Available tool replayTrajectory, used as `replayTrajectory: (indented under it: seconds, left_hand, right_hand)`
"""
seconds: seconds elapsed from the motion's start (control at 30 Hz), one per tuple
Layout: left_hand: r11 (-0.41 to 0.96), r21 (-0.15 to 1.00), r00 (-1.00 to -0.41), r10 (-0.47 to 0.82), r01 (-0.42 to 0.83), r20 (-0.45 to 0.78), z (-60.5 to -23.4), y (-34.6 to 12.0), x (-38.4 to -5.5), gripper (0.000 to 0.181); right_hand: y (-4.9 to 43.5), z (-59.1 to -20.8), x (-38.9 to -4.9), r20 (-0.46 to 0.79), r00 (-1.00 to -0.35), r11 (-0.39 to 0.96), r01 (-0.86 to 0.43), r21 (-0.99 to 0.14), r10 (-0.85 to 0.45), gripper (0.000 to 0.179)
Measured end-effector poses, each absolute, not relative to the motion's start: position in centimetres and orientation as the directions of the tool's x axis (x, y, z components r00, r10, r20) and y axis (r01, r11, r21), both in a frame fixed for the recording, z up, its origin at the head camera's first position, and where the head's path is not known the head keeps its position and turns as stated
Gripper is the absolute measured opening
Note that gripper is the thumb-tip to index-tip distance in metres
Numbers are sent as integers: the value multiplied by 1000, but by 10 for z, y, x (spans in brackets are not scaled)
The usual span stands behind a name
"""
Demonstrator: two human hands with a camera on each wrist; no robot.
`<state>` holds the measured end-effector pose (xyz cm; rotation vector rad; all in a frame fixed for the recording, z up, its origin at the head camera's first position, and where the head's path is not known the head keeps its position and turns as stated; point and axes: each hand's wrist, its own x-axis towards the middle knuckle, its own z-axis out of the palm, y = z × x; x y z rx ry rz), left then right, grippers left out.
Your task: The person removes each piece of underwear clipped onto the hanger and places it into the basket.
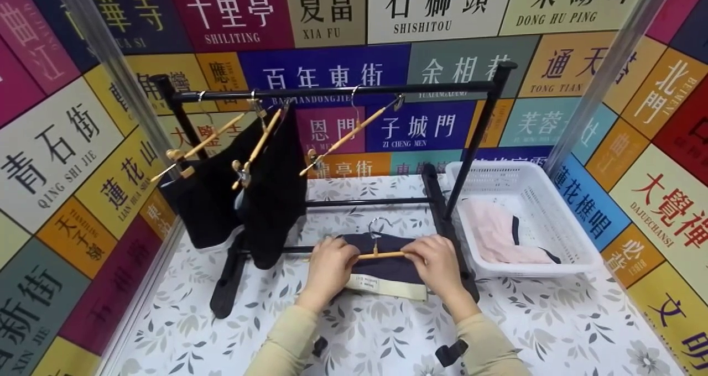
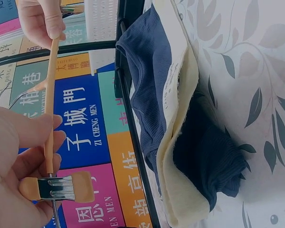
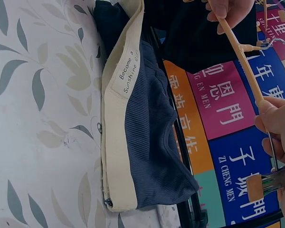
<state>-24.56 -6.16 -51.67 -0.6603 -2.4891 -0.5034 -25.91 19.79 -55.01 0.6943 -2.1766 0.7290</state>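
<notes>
Both hands hold a wooden clip hanger [image 1: 381,254] level above the table. My left hand [image 1: 332,262] pinches one end of its bar and my right hand [image 1: 437,262] pinches the other. A clip [image 2: 57,187] shows by the left fingers, and another clip [image 3: 268,185] by the right. The metal hook points away from me. Below the hanger, on the table, lie navy ribbed underpants [image 3: 152,133] with a cream waistband [image 3: 118,185] nearest me. The waistband bears a printed label. Neither clip touches the underpants in the wrist views.
A black rack [image 1: 332,93] stands behind the hands. Black garments [image 1: 276,199] hang at its left, and a bare clip hanger [image 1: 348,138] hangs toward the middle. At right, a white basket [image 1: 578,226] holds a pink garment [image 1: 489,229]. The rack's right foot [image 1: 442,215] is close to my right hand.
</notes>
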Motion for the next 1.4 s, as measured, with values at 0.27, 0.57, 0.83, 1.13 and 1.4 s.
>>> replayTrajectory:
  seconds: [0.27,0.57,0.83,1.13,1.4]
  left_hand:
    - [823,235,-768,327,518,550,-515,-59,-244,3]
    - [827,256,-785,310,501,536,-514,-57,-244,5]
    - [833,258,-794,303,489,527,-517,-58,-245,4]
    - [857,258,-806,260,447,532,-525,-67,-244,10]
    - [873,283,-823,203,398,530,-530,-77,-246,13]
  right_hand:
    - [198,-552,-260,779,-575,688,-671,-276,-248,14]
    - [199,-552,-261,781,-568,682,-681,-269,-259,18]
    - [199,-549,-260,769,-578,678,-683,-273,-273,18]
    - [199,-547,-259,782,-553,640,-718,-274,-286,23]
    - [196,-548,-259,798,-517,595,-760,-261,-311,27]
